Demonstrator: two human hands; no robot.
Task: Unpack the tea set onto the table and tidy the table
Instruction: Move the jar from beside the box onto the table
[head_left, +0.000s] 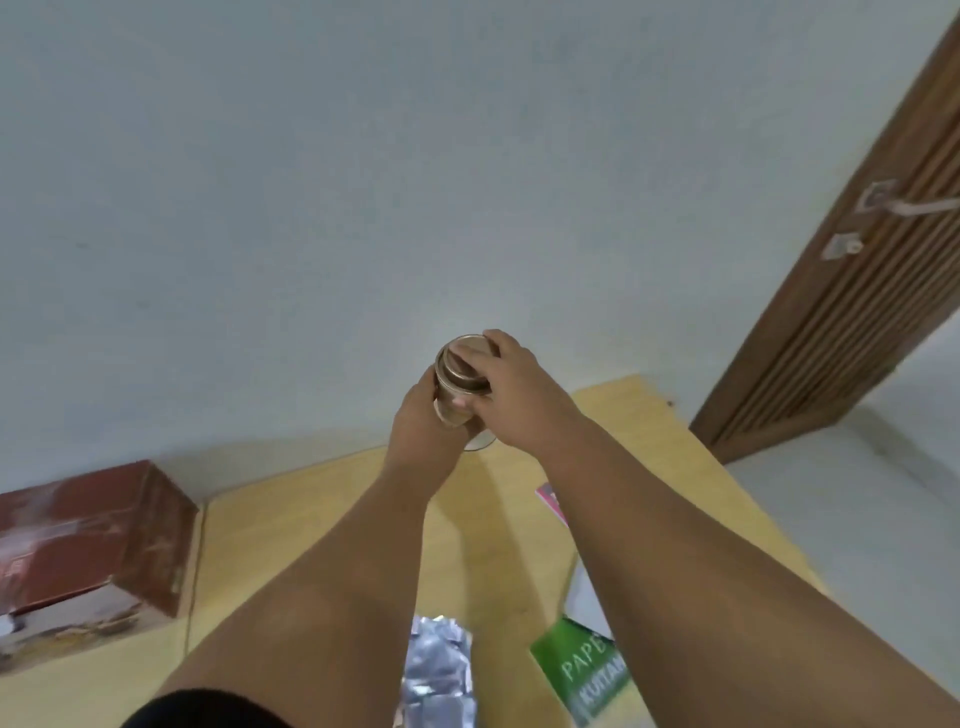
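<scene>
Both my hands hold a small round brown tin (460, 382) with a gold lid, raised above the far part of the yellow wooden table (291, 530). My left hand (423, 423) grips the tin's body from the left and below. My right hand (511, 387) is wrapped over the lid and the tin's right side. The tin tilts toward me. Part of a pale round object (480, 441) shows under my hands; I cannot tell what it is.
A red-brown cardboard box (88, 540) lies at the table's left. A silver foil packet (439, 670) and a green printed pack (582, 670) lie near the front. A pink item (551, 500) peeks out under my right forearm. A wooden door (852, 291) stands at the right.
</scene>
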